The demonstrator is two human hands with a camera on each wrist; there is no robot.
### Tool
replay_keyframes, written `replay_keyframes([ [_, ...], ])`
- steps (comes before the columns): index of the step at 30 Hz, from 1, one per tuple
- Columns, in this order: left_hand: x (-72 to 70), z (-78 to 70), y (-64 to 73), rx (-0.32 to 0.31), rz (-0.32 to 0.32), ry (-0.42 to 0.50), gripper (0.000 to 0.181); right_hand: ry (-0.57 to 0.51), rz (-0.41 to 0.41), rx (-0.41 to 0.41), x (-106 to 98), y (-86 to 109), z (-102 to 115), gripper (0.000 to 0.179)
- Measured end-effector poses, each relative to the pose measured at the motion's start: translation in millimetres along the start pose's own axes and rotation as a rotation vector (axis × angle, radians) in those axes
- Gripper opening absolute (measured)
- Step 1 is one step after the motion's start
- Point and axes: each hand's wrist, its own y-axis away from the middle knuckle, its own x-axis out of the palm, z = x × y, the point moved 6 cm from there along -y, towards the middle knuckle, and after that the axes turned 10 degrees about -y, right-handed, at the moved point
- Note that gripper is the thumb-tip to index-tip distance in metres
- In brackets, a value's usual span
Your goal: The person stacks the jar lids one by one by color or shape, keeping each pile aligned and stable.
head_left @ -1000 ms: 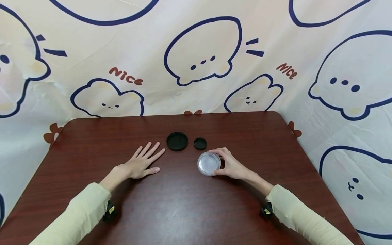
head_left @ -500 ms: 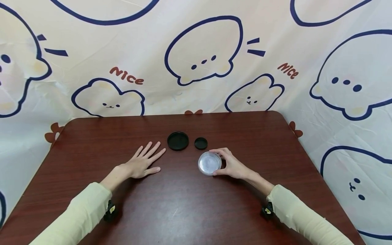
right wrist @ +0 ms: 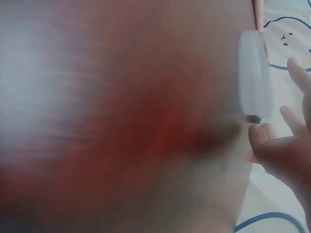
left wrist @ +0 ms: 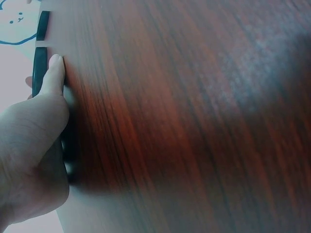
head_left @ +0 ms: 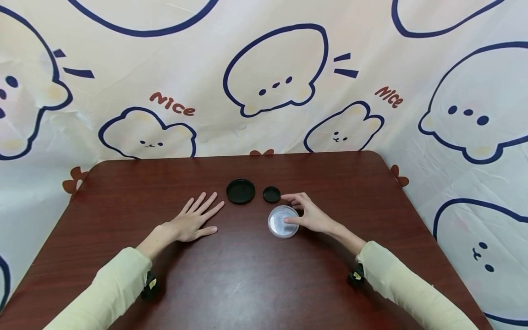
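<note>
My right hand [head_left: 311, 214] is above the right side of a clear round plastic container [head_left: 275, 229], its thumb overlapping the top in the head view. In the right wrist view the container [right wrist: 255, 73] stands on the table apart from the loosely bent fingers. Behind it lies a small round black dish-like lid [head_left: 272, 195], close to my right fingertips. A larger black one of the same shape [head_left: 241, 191] lies to its left. My left hand [head_left: 187, 223] rests palm down on the table with spread fingers and holds nothing.
A dark reddish-brown wooden table [head_left: 231, 279] lies under both hands. Its far edge meets a white cloth backdrop [head_left: 198, 59] with blue cartoon outlines, which also runs along both sides.
My right hand has released the clear container and lifted off it, fingertips shifting toward the small black lid. The container stays in place. My left hand has not moved.
</note>
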Motion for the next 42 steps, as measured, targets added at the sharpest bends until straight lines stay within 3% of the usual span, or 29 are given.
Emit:
replay_keyframes([
  [8,5.5,7.4,2.0,-0.014,-0.007,-0.008,0.07,0.077,0.022,-0.013,7.8,-47.5,17.5,0.07],
  [14,14.9,11.5,-0.3,-0.017,0.05,-0.006,0.072,0.199,0.097,0.075,29.1,-81.4,27.1,0.075],
  [20,9.6,8.9,-3.6,-0.028,0.088,0.034,0.072,0.34,0.141,0.167,54.3,-111.7,29.2,0.083],
  [28,8.3,5.5,-1.0,-0.045,0.084,0.026,0.072,0.417,0.17,0.34,77.3,-128.3,25.2,0.098],
  [36,0.7,2.7,4.0,-0.027,0.045,0.052,0.071,0.464,0.167,0.34,80.7,-134.7,24.7,0.095],
  [42,3.6,3.6,-1.0,-0.047,0.08,0.023,0.071,0.454,0.133,0.321,76.8,-138.9,25.6,0.085],
])
